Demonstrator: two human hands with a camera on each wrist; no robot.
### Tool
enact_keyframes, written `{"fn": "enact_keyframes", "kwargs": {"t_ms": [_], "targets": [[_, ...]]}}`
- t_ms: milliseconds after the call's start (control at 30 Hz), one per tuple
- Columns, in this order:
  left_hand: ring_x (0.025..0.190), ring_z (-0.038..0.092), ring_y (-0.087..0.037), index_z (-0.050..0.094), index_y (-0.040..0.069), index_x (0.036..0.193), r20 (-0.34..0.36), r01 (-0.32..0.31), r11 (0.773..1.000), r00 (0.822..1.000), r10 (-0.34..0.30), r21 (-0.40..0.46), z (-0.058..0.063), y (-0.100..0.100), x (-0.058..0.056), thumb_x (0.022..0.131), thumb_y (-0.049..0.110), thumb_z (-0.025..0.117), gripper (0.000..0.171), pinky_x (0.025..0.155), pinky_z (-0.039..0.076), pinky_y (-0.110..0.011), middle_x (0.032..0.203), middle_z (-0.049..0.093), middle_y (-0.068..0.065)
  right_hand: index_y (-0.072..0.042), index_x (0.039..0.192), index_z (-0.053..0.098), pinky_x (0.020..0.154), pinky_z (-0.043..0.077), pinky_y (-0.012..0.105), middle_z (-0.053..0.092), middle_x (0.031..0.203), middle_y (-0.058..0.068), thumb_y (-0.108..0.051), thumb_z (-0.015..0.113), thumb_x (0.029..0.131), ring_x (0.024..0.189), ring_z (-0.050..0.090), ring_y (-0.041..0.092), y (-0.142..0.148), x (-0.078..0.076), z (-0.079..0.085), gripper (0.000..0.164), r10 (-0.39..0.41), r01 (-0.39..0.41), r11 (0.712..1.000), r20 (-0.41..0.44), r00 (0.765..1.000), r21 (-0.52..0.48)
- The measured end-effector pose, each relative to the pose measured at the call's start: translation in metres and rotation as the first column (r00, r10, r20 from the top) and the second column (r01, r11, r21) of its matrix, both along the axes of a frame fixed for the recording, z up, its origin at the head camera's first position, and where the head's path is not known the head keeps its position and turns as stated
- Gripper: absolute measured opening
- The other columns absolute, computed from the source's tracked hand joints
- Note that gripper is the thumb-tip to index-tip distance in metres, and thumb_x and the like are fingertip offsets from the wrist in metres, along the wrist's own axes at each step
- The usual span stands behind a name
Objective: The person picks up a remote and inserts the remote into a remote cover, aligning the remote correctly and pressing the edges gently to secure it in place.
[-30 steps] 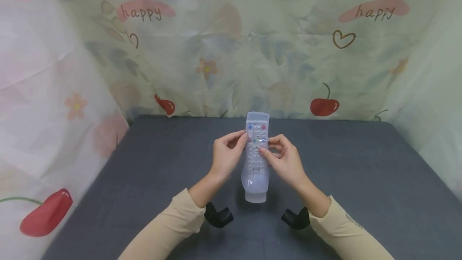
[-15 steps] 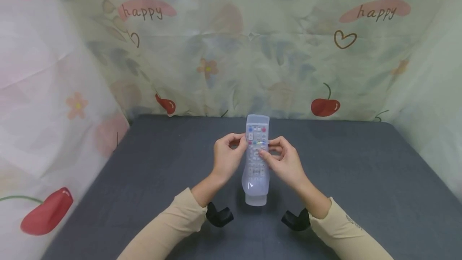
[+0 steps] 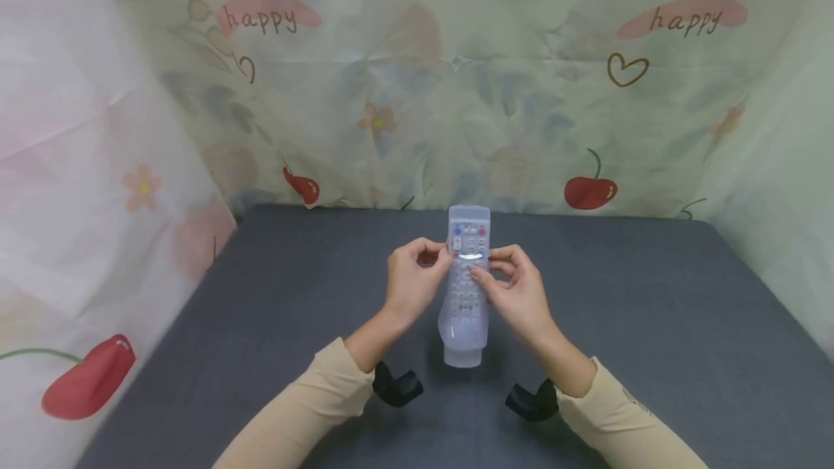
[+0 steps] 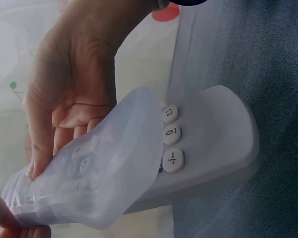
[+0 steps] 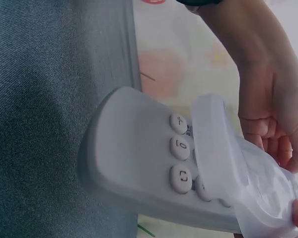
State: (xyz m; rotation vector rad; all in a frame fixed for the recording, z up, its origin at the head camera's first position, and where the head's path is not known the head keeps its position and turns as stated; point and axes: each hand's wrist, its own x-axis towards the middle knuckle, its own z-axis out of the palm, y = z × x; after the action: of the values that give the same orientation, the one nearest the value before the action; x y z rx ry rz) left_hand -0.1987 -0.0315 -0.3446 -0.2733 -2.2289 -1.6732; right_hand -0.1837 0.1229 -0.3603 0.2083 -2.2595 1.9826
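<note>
A white remote control (image 3: 462, 358) is held up above the table, partly inside a translucent, pale sleeve (image 3: 464, 331). Its rounded lower end sticks out bare, with several marked buttons exposed beside the sleeve's flared edge, as the left wrist view shows on the remote (image 4: 213, 129) and its sleeve (image 4: 124, 153). My left hand (image 3: 413, 273) pinches the sleeve's left side between thumb and fingers. On the other side, my right hand (image 3: 521, 288) grips sleeve and remote, thumb on the button face, fingers behind. In the right wrist view the sleeve (image 5: 218, 148) gapes loosely over the buttons.
A dark grey table (image 3: 313, 288) lies under the hands. Patterned cloth (image 3: 417, 93) hangs behind it and along both sides. Black angled pieces (image 3: 404, 389) stick out at both wrists, below the hands.
Both hands and the remote have dipped very slightly since a second ago. The grips and the sleeve's place on the remote look nearly the same.
</note>
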Motion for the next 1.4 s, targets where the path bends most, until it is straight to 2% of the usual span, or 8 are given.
{"fn": "enact_keyframes", "kwargs": {"t_ms": [333,500,633,733,867,1033,1200,1400], "targets": [[0.070,0.067,-0.019,0.070,-0.002,0.084,-0.021,-0.015,1.000,1.000,0.016,0.021,-0.004,0.002,0.002,0.081,0.005,0.062,0.011,0.060,0.052,-0.019,0.083,0.071,-0.016,0.005,0.112,0.045,0.065,0.056,0.024,0.059,0.110,0.029,0.002,0.060,0.087,0.069,0.067,0.001,0.001,0.000,0.002,0.029,-0.015,0.015,1.000,-0.011,1.000,-0.004],[0.071,0.066,-0.019,0.070,-0.001,0.087,-0.024,-0.009,1.000,1.000,0.009,0.009,0.001,0.002,0.002,0.084,0.007,0.060,0.012,0.059,0.051,-0.017,0.088,0.072,-0.014,0.005,0.111,0.045,0.062,0.055,0.024,0.060,0.105,0.025,0.002,0.060,0.087,0.066,0.067,0.002,0.002,-0.003,0.004,0.029,-0.012,0.012,1.000,-0.012,1.000,-0.025],[0.076,0.067,-0.022,0.068,-0.001,0.095,-0.011,0.028,0.999,1.000,-0.029,-0.027,0.006,0.000,0.002,0.088,0.013,0.060,0.017,0.065,0.054,-0.025,0.088,0.071,-0.014,0.004,0.113,0.044,0.061,0.055,0.024,0.061,0.103,0.020,0.000,0.061,0.088,0.066,0.067,0.003,0.003,-0.004,0.006,0.031,-0.004,0.004,1.000,0.006,1.000,-0.009],[0.081,0.068,-0.024,0.066,-0.001,0.105,0.027,0.077,0.995,0.997,-0.075,-0.058,0.008,-0.002,0.002,0.088,0.019,0.063,0.027,0.071,0.056,-0.031,0.089,0.071,-0.015,0.003,0.115,0.044,0.062,0.055,0.024,0.062,0.105,0.021,-0.002,0.061,0.088,0.068,0.067,0.003,0.005,-0.004,0.006,0.032,0.017,-0.017,1.000,0.034,0.999,0.011],[0.081,0.067,-0.025,0.065,-0.002,0.111,0.081,0.121,0.989,0.990,-0.114,-0.082,0.009,-0.004,0.001,0.087,0.022,0.066,0.034,0.070,0.055,-0.031,0.090,0.070,-0.016,0.004,0.117,0.043,0.065,0.055,0.024,0.062,0.107,0.022,-0.006,0.061,0.089,0.071,0.067,0.003,0.006,-0.002,0.007,0.035,0.069,-0.071,0.997,0.054,0.996,0.031],[0.081,0.064,-0.024,0.064,-0.003,0.109,0.137,0.132,0.991,0.982,-0.127,-0.022,0.007,-0.005,-0.003,0.089,0.019,0.064,0.030,0.067,0.052,-0.027,0.092,0.067,-0.019,0.002,0.120,0.042,0.070,0.054,0.027,0.063,0.107,0.024,-0.009,0.061,0.089,0.076,0.068,0.010,0.009,-0.003,0.007,0.037,0.136,-0.140,0.988,0.061,0.989,0.068],[0.085,0.065,-0.027,0.062,-0.003,0.112,0.157,0.133,0.990,0.978,-0.138,0.038,0.006,-0.006,-0.004,0.090,0.017,0.061,0.029,0.067,0.052,-0.027,0.096,0.065,-0.020,0.000,0.123,0.041,0.080,0.052,0.031,0.065,0.108,0.024,-0.013,0.062,0.089,0.088,0.067,0.020,0.011,-0.003,0.007,0.042,0.191,-0.199,0.966,0.066,0.979,0.167],[0.085,0.066,-0.027,0.061,-0.002,0.115,0.152,0.168,0.984,0.973,-0.175,0.056,0.007,-0.006,-0.004,0.090,0.016,0.061,0.030,0.064,0.051,-0.025,0.097,0.063,-0.019,-0.002,0.126,0.045,0.087,0.052,0.035,0.062,0.116,0.020,-0.019,0.061,0.091,0.101,0.061,0.022,0.017,-0.005,0.013,0.041,0.165,-0.169,0.960,0.037,0.986,0.225]]}}
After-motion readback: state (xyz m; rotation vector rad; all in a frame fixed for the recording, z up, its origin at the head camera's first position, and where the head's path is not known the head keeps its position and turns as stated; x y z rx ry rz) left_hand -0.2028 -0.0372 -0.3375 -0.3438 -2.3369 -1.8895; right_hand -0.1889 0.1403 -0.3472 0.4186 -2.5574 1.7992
